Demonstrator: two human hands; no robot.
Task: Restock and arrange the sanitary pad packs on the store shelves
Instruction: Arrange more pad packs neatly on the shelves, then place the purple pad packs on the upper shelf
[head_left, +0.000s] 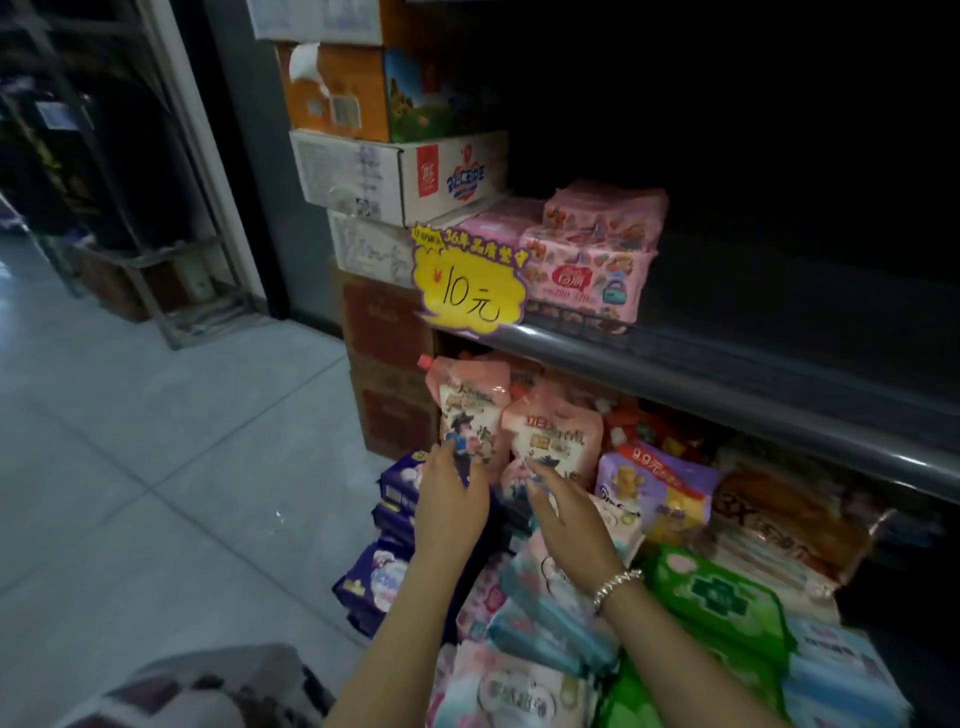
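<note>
The left hand (451, 506) pinches the lower edge of a pink spouted pouch (470, 410) that stands upright at the left end of the lower shelf. The right hand (566, 512) reaches for the bottom of a second pink pouch (556, 434) just beside the first; its fingers are blurred, so whether they grip it or only touch it cannot be told. A beaded bracelet (617, 583) sits on the right wrist. The two hands are a little apart, one to each pouch, and the likely purpose is to stand both pouches straight and face them outward.

Near the hands, the lower shelf holds the task's goods in mixed heaps: blue-and-white pad packs (550, 618) under the right forearm, green packs (719, 597) to the right, a purple pack (657, 493) behind them, and dark blue packs (374, 577) stacked at the left edge by the floor. The order is loose, so arrangement appears unfinished.

On the upper shelf (727, 358), pink pad packs (592, 260) are stacked at the left end; the rest of that shelf is too dark to judge. A yellow price sign (470, 283) reading 10 yuan hangs on its front edge. Cardboard cartons (395, 171) are piled far left beside the shelving; their contents are not visible.
</note>
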